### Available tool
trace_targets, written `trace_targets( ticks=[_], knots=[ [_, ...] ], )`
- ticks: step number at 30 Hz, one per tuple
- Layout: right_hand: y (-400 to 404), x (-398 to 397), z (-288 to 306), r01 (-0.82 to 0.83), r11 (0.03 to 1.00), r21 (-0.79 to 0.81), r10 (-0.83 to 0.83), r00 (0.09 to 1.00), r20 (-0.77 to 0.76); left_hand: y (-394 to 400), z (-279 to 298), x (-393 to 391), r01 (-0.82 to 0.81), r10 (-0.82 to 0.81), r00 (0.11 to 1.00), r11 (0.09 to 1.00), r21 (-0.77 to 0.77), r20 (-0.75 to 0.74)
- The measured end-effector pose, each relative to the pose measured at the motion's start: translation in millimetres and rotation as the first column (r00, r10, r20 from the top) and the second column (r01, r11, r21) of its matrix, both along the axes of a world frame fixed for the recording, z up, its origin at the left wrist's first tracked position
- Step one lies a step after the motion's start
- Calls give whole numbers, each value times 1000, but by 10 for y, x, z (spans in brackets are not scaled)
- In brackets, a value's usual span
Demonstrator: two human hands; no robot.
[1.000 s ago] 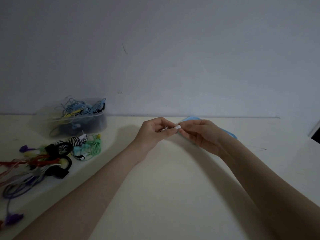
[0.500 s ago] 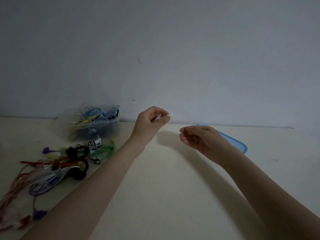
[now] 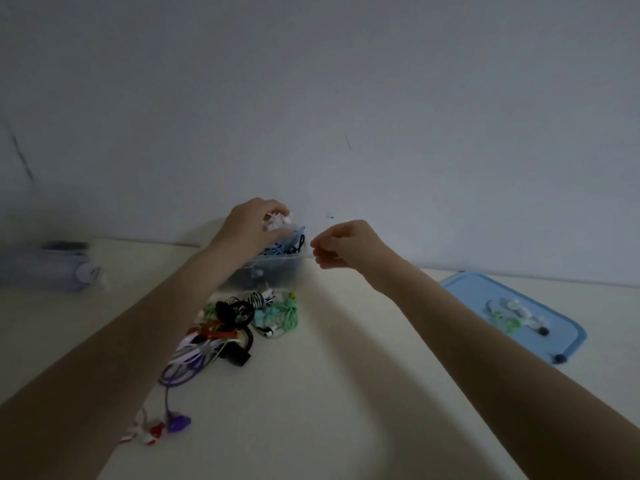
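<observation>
left hand (image 3: pixel 252 225) now over the clear tub (image 3: pixel 273 275), white earphones (image 3: pixel 277 221) in pinch

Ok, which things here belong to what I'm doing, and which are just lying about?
In the job: left hand, gripping white earphone bundle over clear tub; right hand, fingers curled.
Lying about: earphone pile, blue lid with small bits, blurred roll.

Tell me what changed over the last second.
The left hand carried the white earphone bundle away from the right hand, leftward to above the clear box of cables, gripping it throughout. The right hand let go and is now apart, fingers curled. The loose cable pile and blue lid lie as before.
</observation>
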State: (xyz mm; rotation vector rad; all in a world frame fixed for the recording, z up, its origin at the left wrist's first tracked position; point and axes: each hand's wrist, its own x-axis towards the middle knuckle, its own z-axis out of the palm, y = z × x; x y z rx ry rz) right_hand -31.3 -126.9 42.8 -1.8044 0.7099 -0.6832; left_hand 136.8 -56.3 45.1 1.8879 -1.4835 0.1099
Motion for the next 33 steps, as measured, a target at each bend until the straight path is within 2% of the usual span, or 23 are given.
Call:
trace_targets(
  ticks=[2, 4, 7, 9, 11, 13, 16, 18, 20, 21, 22, 25, 27, 29, 33],
  knots=[
    [70, 236, -24, 9, 937, -349, -45, 994, -95, 54, 8, 21, 13, -13, 1000, 1000, -16, -3],
    [165, 428, -60, -67, 772, -633, -65, 981, -183, 99, 1, 61, 9, -9, 1000, 999, -46, 0],
    [235, 601, -178, -177, 637, -750, -47, 962, -267, 191, -31, 155, 33, -34, 999, 999, -20, -27],
    [204, 636, -257, -120, 594, -796, -130, 962, -241, 225, -70, 177, 92, -95, 995, 989, 112, 25],
    [155, 603, -279, 13, 612, -791, -229, 960, -161, 192, -126, 159, 95, -137, 982, 950, 298, 127],
    [111, 516, -250, 92, 658, -748, -249, 963, -100, 109, -178, 111, 40, -134, 973, 903, 427, 191],
    [118, 329, -224, 68, 736, -673, -171, 981, -88, -12, -185, 27, -43, -98, 965, 857, 513, 244],
    [187, 223, -267, -143, 766, -627, -48, 959, -278, -39, -169, -6, -50, -95, 968, 832, 553, 231],
    [270, 194, -359, -386, 720, -577, 12, 838, -546, -12, -138, -32, -16, -76, 985, 851, 525, 154],
    [302, 194, -413, -443, 693, -569, 2, 791, -612, 30, -120, -54, 9, -58, 994, 876, 483, 88],
    [319, 198, -445, -449, 687, -571, -10, 780, -625, 71, -80, -78, 28, -48, 998, 909, 415, 37],
    [338, 156, -417, -329, 737, -591, -40, 851, -523, 176, 60, -173, 21, -29, 999, 983, 183, 38],
    [291, 63, -331, -177, 811, -558, -66, 919, -388, 215, 133, -289, 71, -75, 996, 992, 101, 39],
    [245, -81, -218, -34, 880, -474, -100, 962, -255, 210, 143, -455, 151, -150, 988, 982, 115, -19],
    [126, -450, -64, 138, 943, -302, -170, 982, -82, 60, 53, -818, 260, -216, 951, 945, 197, -221]
  ],
)
